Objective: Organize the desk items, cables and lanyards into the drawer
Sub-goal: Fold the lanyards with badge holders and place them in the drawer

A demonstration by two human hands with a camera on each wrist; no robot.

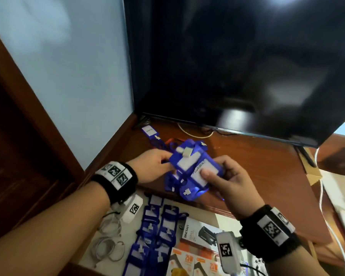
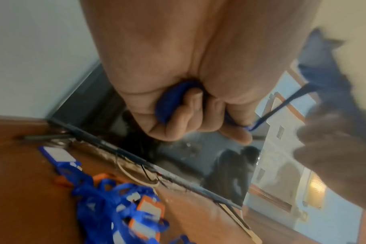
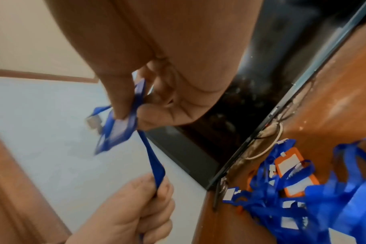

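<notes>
Over the wooden desk (image 1: 263, 172), both hands hold one blue lanyard with a blue badge holder (image 1: 195, 168) and white card. My right hand (image 1: 213, 173) pinches the holder (image 3: 117, 132) between thumb and fingers. The blue strap (image 3: 155, 165) runs taut from it to my left hand (image 1: 166, 162), whose fingers (image 2: 188, 112) are curled round the strap (image 2: 169, 102). A tangled pile of blue lanyards (image 3: 299, 198) with orange and blue holders lies on the desk by the screen, partly hidden behind the held holder in the head view. The open drawer (image 1: 112, 216) below holds rows of blue lanyards (image 1: 157, 230).
A large black screen (image 1: 237, 66) stands at the back of the desk, with a white cable (image 1: 189, 133) under it. One blue badge (image 1: 150, 131) lies in the back left corner. The drawer also holds coiled grey cables (image 1: 108, 246) and product boxes (image 1: 199, 250). A wall is on the left.
</notes>
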